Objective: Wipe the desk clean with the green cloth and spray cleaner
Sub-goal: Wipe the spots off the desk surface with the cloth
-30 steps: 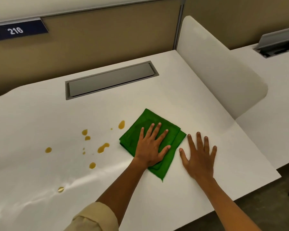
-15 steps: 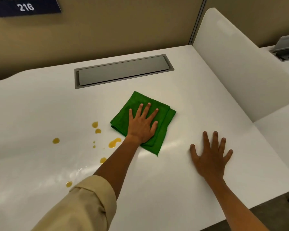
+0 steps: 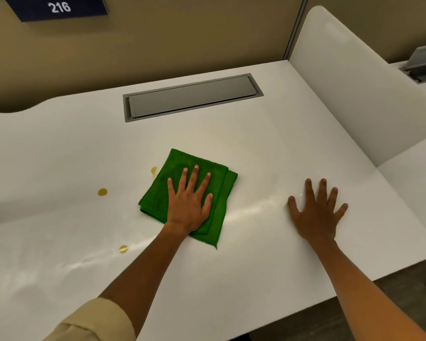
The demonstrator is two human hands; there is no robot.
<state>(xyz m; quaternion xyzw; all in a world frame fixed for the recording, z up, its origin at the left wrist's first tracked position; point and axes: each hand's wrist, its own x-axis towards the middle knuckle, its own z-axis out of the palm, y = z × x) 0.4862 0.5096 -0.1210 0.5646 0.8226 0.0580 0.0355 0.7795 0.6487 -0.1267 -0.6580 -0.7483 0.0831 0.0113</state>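
Note:
The folded green cloth lies on the white desk near its middle. My left hand presses flat on the cloth with fingers spread, covering its near part. My right hand rests flat on the bare desk to the right, holding nothing. Three amber spots remain: one touching the cloth's left edge, one further left, one nearer me. A wet streak shines across the desk. No spray cleaner is in view.
A grey cable hatch is set into the desk behind the cloth. A white rounded divider stands along the right side. The tan partition carries a sign reading 216. The desk's front edge runs at lower right.
My left hand has slid the cloth left and toward me over the cluster of amber spots; fewer spots show now. My right hand stays flat on the desk.

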